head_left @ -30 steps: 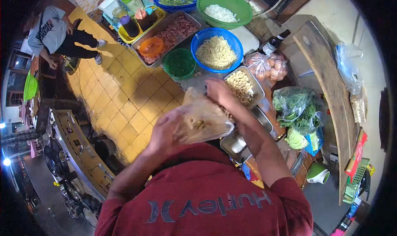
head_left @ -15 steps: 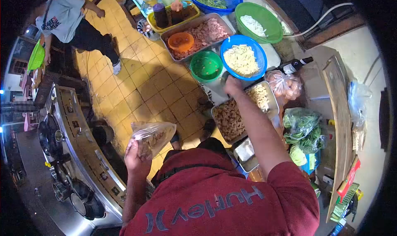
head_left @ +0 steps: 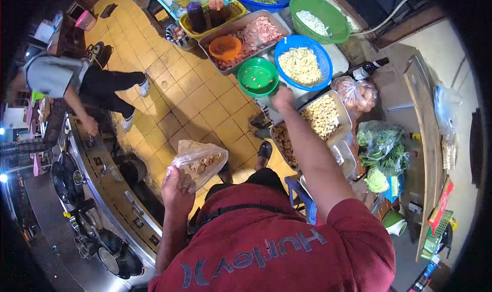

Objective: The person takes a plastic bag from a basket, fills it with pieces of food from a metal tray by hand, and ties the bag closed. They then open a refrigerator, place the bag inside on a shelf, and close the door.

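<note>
My left hand (head_left: 177, 190) grips a clear plastic bag (head_left: 209, 170) partly filled with light brown pieces of food. My right arm reaches over a metal tray (head_left: 344, 130) of pale chopped pieces. At its end, my right hand (head_left: 283, 98) is closed, between a green plastic bowl (head_left: 258, 90) and a blue basket (head_left: 328, 66) of pale noodle-like strands. Its fingertips are hidden, so what they hold, if anything, does not show. A few small bits lie inside the green bowl.
Beyond stand a tray of pinkish sliced meat (head_left: 259, 32) with an orange bowl (head_left: 225, 48), and a green basket (head_left: 335, 23). Bagged greens (head_left: 384, 143) lie at right. A stove counter (head_left: 110, 189) runs along the left; another person (head_left: 61, 79) stands behind it.
My right hand has shifted slightly away from the blue basket, toward the green bowl. My left hand still holds the bag, a little farther right. The other person has bent toward the stove counter.
</note>
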The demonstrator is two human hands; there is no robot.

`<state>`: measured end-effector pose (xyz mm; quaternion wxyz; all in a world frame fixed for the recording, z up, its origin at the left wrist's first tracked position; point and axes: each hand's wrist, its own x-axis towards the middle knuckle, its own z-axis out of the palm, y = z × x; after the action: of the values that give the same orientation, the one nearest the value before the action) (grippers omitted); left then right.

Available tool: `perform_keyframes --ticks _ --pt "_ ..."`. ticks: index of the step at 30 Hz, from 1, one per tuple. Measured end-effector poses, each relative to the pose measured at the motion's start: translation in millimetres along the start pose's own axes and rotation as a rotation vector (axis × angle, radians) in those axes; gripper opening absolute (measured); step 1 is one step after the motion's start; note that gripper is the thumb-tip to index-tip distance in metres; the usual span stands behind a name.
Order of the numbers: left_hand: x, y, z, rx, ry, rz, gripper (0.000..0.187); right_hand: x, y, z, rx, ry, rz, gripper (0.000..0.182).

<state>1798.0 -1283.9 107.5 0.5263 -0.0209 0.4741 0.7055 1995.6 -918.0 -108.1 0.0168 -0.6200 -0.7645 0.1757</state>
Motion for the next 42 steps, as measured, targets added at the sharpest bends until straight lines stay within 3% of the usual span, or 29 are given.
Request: perform_keyframes --ticks 2,4,6,9,10,13,15,16,18,22,24,26,28,30,32,34,36,37,38,40,41,42 --pt "2 1 4 0.015 -0.02 -0.018 0.016 -20 4 -28 0.119 0.083 -0.031 0.015" --pt "8 -2 3 -0.01 -0.021 -0.043 0.018 -36 25 -49 0.531 0.036 -0.081 0.019" --pt "13 -2 8 -0.036 -0.022 -0.066 0.022 -86 23 -108 0.906 -0.033 0.005 0.015" --pt "15 -3 25 0.001 0.026 -0.07 0.025 -117 53 -118 0.132 0.3 -0.169 0.018" --pt "17 -4 29 0.038 0.041 -0.078 0.026 -115 49 -117 0.135 0.304 -0.171 0.018" --pt "22 -8 23 0.081 0.005 -0.084 0.027 -102 20 -92 0.55 0.14 -0.101 0.025" --pt "22 -10 24 0.088 -0.048 -0.082 0.026 -78 -23 -96 0.881 -0.26 0.325 0.04" --pt "19 -12 28 0.097 0.003 -0.072 0.026 -62 -32 -87 0.884 -0.264 0.321 0.04" --pt "15 -14 34 0.102 0.059 -0.05 0.025 -30 -40 -54 1.192 -0.431 0.729 0.044" --pt "10 -16 25 0.061 -0.037 -0.037 0.015 -9 -36 -9 1.135 -0.418 0.67 0.03" --pt "10 -19 23 0.008 -0.089 -0.065 0.018 -29 -39 -24 1.411 -0.286 0.513 0.024" --pt "13 -22 30 0.024 -0.057 -0.053 0.022 -51 -30 -45 1.315 -0.272 0.487 0.021" --pt "15 -26 31 0.048 -0.033 -0.053 0.027 -79 -14 -71 1.328 -0.286 0.319 0.025" --pt "21 -28 29 0.028 -0.047 -0.068 0.027 -106 -1 -92 1.311 0.015 0.359 0.033" --pt "26 -28 30 0.028 -0.04 -0.098 0.026 -122 46 -112 1.445 -0.115 0.311 0.053" --pt "32 -26 20 -0.001 -0.107 -0.097 0.026 -132 84 -124 1.343 0.242 0.336 0.055" --pt "33 -25 32 0.455 -0.165 0.107 0.028 -157 85 -180 0.953 0.472 0.167 0.049" --pt "38 -24 29 0.249 -0.168 0.01 0.028 -149 124 -161 0.784 0.595 0.193 0.051" --pt "41 -24 30 0.044 -0.17 -0.087 0.029 -152 132 -160 0.781 0.602 0.201 0.051" --pt "45 -24 37 0.063 -0.189 -0.083 0.029 -157 147 -160 0.104 0.659 0.065 0.055" --pt "47 -22 41 0.098 -0.166 -0.108 0.029 -162 143 -162 0.053 0.649 0.002 0.06" --pt "48 -21 46 0.133 -0.142 -0.131 0.03 -161 144 -159 -0.02 0.693 -0.02 0.052"
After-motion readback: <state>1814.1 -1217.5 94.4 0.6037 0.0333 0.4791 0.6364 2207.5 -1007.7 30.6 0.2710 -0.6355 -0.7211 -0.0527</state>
